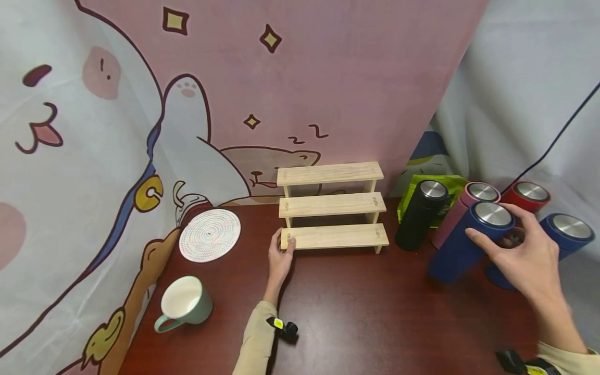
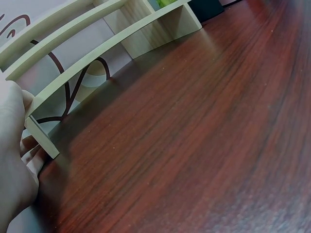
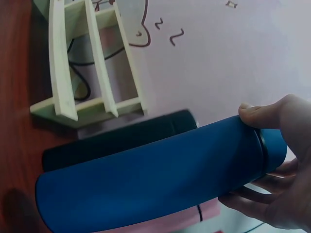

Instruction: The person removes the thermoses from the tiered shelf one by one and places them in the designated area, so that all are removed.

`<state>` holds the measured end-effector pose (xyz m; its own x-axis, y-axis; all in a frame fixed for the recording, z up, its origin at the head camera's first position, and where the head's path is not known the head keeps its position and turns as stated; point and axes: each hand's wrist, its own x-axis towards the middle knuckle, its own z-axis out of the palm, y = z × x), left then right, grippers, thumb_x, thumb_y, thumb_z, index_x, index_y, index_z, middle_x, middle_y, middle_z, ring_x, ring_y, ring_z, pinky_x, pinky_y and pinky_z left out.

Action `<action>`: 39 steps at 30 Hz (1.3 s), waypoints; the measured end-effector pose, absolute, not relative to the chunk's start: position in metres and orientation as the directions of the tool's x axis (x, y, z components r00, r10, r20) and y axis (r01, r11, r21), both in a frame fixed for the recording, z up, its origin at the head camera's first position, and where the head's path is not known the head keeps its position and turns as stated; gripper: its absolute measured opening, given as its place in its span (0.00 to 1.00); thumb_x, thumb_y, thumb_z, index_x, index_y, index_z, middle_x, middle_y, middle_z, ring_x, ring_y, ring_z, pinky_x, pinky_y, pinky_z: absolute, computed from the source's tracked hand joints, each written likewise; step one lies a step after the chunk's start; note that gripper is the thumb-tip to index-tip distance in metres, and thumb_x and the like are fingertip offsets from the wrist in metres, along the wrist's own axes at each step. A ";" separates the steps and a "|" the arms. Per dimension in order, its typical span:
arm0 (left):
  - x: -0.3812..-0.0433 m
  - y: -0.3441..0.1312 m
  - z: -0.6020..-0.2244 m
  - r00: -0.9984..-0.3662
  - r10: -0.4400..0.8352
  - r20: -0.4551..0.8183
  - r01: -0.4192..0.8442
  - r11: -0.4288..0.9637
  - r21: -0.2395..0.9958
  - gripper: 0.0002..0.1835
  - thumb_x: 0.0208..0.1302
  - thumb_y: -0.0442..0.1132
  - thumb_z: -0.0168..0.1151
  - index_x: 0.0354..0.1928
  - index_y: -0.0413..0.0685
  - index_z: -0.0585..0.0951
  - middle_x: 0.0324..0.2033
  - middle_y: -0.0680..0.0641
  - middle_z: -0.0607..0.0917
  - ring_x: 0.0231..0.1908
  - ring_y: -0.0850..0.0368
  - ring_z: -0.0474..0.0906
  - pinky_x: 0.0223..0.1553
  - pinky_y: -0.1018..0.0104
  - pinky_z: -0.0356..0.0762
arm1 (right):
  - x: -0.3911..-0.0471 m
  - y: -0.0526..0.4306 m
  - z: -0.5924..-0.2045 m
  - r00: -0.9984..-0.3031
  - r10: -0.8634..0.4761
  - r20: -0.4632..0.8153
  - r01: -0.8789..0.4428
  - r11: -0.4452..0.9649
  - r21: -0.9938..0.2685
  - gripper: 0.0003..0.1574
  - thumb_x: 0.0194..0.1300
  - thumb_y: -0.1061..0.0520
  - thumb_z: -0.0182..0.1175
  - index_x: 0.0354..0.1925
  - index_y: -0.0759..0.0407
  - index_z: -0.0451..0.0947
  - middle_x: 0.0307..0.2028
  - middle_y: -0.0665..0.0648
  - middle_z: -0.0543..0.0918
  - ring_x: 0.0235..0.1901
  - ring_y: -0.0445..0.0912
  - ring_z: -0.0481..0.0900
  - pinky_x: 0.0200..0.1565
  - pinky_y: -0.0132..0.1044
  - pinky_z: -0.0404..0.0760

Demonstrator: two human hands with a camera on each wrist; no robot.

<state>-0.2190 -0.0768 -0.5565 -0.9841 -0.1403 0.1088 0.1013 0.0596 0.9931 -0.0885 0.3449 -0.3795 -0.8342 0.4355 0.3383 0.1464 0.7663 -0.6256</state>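
My right hand (image 1: 529, 255) grips a blue thermos bottle (image 1: 461, 250) near its steel-topped lid, thumb on one side and fingers on the other. In the right wrist view the blue bottle (image 3: 146, 179) spans the frame, its base close to the tabletop; whether it touches is unclear. My left hand (image 1: 280, 258) holds the left end of the lowest step of a three-tier wooden rack (image 1: 335, 237), thumb on top. The left wrist view shows those fingers (image 2: 30, 150) around the rack's front leg. A black thermos (image 1: 419, 216) stands between the rack and the held bottle.
Behind the held bottle are a pink thermos (image 1: 483, 192), a red thermos (image 1: 532, 195) and another blue thermos (image 1: 569, 229). A green packet (image 1: 445, 182) leans behind them. At left are a round woven mat (image 1: 210, 237) and a green mug (image 1: 199, 307).
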 end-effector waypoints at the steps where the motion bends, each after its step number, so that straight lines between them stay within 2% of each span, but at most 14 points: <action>1: -0.218 -0.076 -0.556 -0.983 -0.146 0.112 0.104 0.059 0.993 0.30 0.71 0.34 0.62 0.72 0.37 0.67 0.59 0.32 0.79 0.55 0.45 0.78 0.51 0.64 0.77 | -0.089 0.347 -0.381 -0.834 0.442 0.330 0.161 0.767 -0.620 0.54 0.54 0.44 0.77 0.73 0.54 0.66 0.46 0.74 0.82 0.27 0.17 0.60 0.32 0.25 0.60; 3: -0.218 -0.076 -0.556 -0.981 -0.155 0.116 0.108 0.058 0.992 0.30 0.71 0.34 0.63 0.72 0.37 0.68 0.58 0.32 0.79 0.55 0.45 0.78 0.51 0.62 0.77 | -0.089 0.352 -0.385 -0.831 0.452 0.325 0.181 0.771 -0.610 0.54 0.54 0.43 0.77 0.73 0.55 0.66 0.48 0.74 0.81 0.28 0.16 0.59 0.33 0.26 0.59; 4: -0.218 -0.076 -0.557 -0.981 -0.156 0.114 0.106 0.059 0.993 0.30 0.71 0.34 0.63 0.72 0.38 0.68 0.59 0.33 0.79 0.55 0.45 0.78 0.51 0.62 0.77 | -0.090 0.354 -0.387 -0.832 0.454 0.318 0.190 0.772 -0.606 0.54 0.55 0.42 0.77 0.73 0.56 0.65 0.51 0.75 0.81 0.29 0.20 0.66 0.33 0.25 0.59; 8: -0.217 -0.075 -0.556 -0.981 -0.156 0.114 0.104 0.069 0.992 0.30 0.71 0.33 0.62 0.72 0.38 0.68 0.59 0.33 0.79 0.55 0.46 0.78 0.50 0.64 0.77 | -0.090 0.362 -0.397 -0.838 0.459 0.295 0.214 0.774 -0.597 0.56 0.57 0.43 0.76 0.74 0.61 0.62 0.60 0.77 0.75 0.41 0.53 0.85 0.30 0.20 0.57; 9: -0.218 -0.075 -0.557 -0.981 -0.154 0.115 0.105 0.071 0.992 0.30 0.71 0.33 0.62 0.72 0.37 0.68 0.59 0.33 0.79 0.55 0.46 0.78 0.50 0.65 0.77 | -0.090 0.364 -0.400 -0.840 0.462 0.286 0.224 0.774 -0.592 0.56 0.57 0.43 0.75 0.74 0.62 0.61 0.62 0.77 0.74 0.39 0.55 0.85 0.29 0.19 0.56; 10: -0.218 -0.075 -0.557 -0.981 -0.153 0.119 0.108 0.078 0.991 0.29 0.71 0.33 0.62 0.71 0.37 0.68 0.59 0.33 0.79 0.55 0.46 0.78 0.50 0.65 0.77 | -0.089 0.366 -0.402 -0.840 0.463 0.283 0.228 0.774 -0.591 0.57 0.57 0.43 0.75 0.74 0.63 0.60 0.63 0.78 0.73 0.43 0.65 0.83 0.28 0.18 0.56; 15: -0.228 -0.073 -0.576 -0.978 -0.169 0.124 0.112 0.079 0.991 0.30 0.71 0.34 0.62 0.72 0.37 0.67 0.59 0.33 0.79 0.55 0.45 0.77 0.50 0.62 0.77 | -0.090 0.376 -0.413 -0.833 0.475 0.282 0.247 0.776 -0.580 0.57 0.58 0.44 0.75 0.74 0.64 0.60 0.65 0.77 0.71 0.42 0.67 0.84 0.28 0.19 0.55; 16: -0.231 -0.073 -0.581 -0.976 -0.175 0.126 0.114 0.077 0.991 0.30 0.71 0.34 0.62 0.72 0.37 0.67 0.59 0.33 0.79 0.55 0.45 0.77 0.50 0.63 0.77 | -0.091 0.377 -0.415 -0.832 0.475 0.285 0.246 0.778 -0.578 0.57 0.58 0.44 0.75 0.74 0.64 0.59 0.65 0.78 0.71 0.47 0.73 0.80 0.28 0.19 0.55; 19: -0.236 -0.074 -0.592 -0.975 -0.185 0.127 0.115 0.073 0.991 0.31 0.71 0.36 0.63 0.73 0.38 0.66 0.59 0.35 0.79 0.54 0.48 0.78 0.49 0.65 0.77 | -0.093 0.382 -0.419 -0.817 0.493 0.301 0.254 0.775 -0.579 0.56 0.58 0.44 0.75 0.74 0.63 0.60 0.62 0.77 0.74 0.31 0.43 0.84 0.30 0.22 0.56; 21: -0.237 -0.074 -0.594 -0.975 -0.181 0.130 0.119 0.072 0.990 0.31 0.72 0.37 0.63 0.73 0.38 0.66 0.59 0.36 0.80 0.53 0.50 0.78 0.49 0.67 0.77 | -0.094 0.386 -0.421 -0.806 0.502 0.312 0.254 0.771 -0.584 0.55 0.58 0.45 0.75 0.74 0.63 0.61 0.59 0.77 0.75 0.24 0.23 0.71 0.31 0.23 0.57; 23: -0.237 -0.074 -0.595 -0.975 -0.175 0.136 0.125 0.073 0.990 0.31 0.72 0.37 0.63 0.73 0.38 0.66 0.58 0.37 0.80 0.53 0.51 0.78 0.48 0.68 0.77 | -0.095 0.388 -0.422 -0.798 0.511 0.320 0.260 0.770 -0.582 0.55 0.58 0.45 0.75 0.73 0.63 0.61 0.55 0.77 0.76 0.24 0.13 0.53 0.32 0.25 0.57; 33: -0.238 -0.074 -0.595 -0.972 -0.187 0.143 0.130 0.078 0.988 0.31 0.71 0.36 0.63 0.72 0.38 0.67 0.60 0.36 0.80 0.56 0.48 0.78 0.50 0.66 0.77 | -0.094 0.393 -0.421 -0.809 0.500 0.308 0.275 0.786 -0.554 0.55 0.60 0.43 0.73 0.74 0.64 0.60 0.48 0.77 0.77 0.23 0.15 0.52 0.34 0.29 0.57; 36: -0.238 -0.074 -0.594 -0.970 -0.198 0.143 0.131 0.074 0.989 0.32 0.70 0.35 0.64 0.73 0.38 0.66 0.61 0.36 0.79 0.57 0.46 0.77 0.51 0.62 0.77 | -0.093 0.394 -0.421 -0.809 0.500 0.308 0.274 0.785 -0.556 0.55 0.61 0.43 0.72 0.74 0.65 0.59 0.48 0.76 0.77 0.24 0.16 0.51 0.39 0.38 0.66; 39: -0.238 -0.074 -0.593 -0.970 -0.197 0.140 0.128 0.072 0.989 0.32 0.71 0.35 0.63 0.73 0.37 0.66 0.61 0.35 0.79 0.58 0.43 0.76 0.54 0.55 0.77 | -0.093 0.395 -0.422 -0.815 0.498 0.296 0.274 0.781 -0.561 0.56 0.61 0.42 0.71 0.74 0.67 0.57 0.49 0.77 0.75 0.25 0.17 0.51 0.47 0.56 0.69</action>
<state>-0.2382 -0.0742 -0.5933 -0.9704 -0.1969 0.1401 0.1282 0.0721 0.9891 -0.0926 0.3948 -0.4216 -0.8150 0.4983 0.2956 0.2740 0.7810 -0.5612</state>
